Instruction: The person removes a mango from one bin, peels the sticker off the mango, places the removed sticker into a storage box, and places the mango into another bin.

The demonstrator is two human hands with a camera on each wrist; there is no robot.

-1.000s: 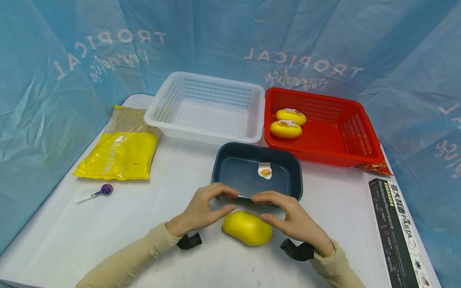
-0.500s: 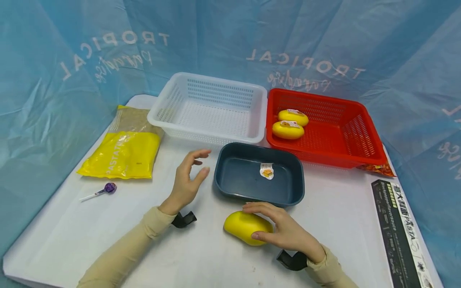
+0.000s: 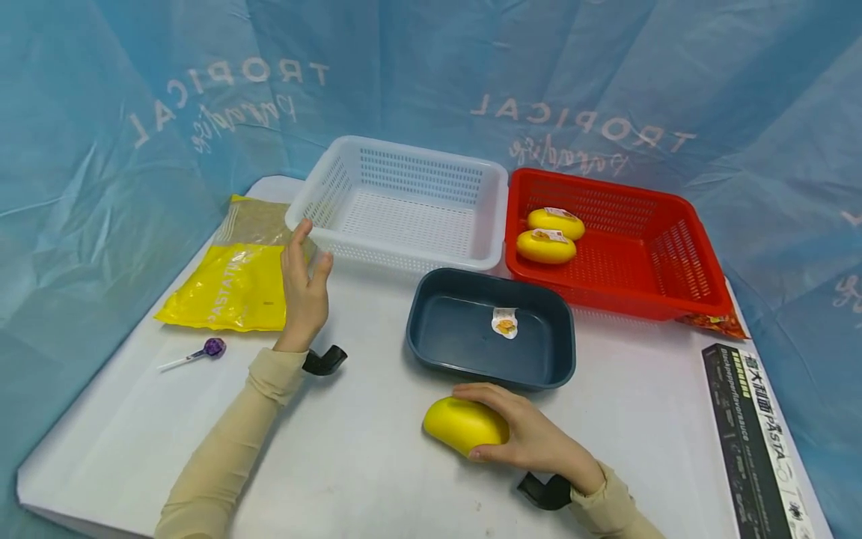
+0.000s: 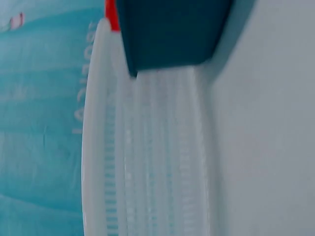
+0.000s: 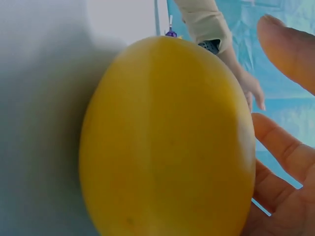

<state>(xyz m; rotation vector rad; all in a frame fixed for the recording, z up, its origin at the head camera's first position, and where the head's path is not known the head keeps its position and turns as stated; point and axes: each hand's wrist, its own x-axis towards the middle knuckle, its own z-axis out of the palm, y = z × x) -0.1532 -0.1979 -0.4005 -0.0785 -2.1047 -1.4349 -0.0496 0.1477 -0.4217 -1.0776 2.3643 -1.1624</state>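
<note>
A smooth yellow mango (image 3: 465,425) lies on the white table in front of the dark blue basin (image 3: 490,372). My right hand (image 3: 532,434) holds it from the right, fingers over the far side and thumb at the near side; the right wrist view shows the mango (image 5: 167,142) large, with the fingers (image 5: 285,147) behind it. My left hand (image 3: 304,292) is raised with fingers extended and holds nothing. It is beside the yellow pasta bag (image 3: 225,288), partly covering its right edge, near the front left corner of the white basket (image 3: 397,251).
Two yellow fruits (image 3: 547,245) with labels sit in the red basket (image 3: 619,296). A white sticker (image 3: 504,323) with a fruit picture is inside the basin. A purple lollipop (image 3: 214,347) lies at left, a long black pasta box (image 3: 750,434) at right.
My left hand has moved from beside the mango up and left to the pasta bag. My right hand has come down around the mango, which stays in place on the table.
</note>
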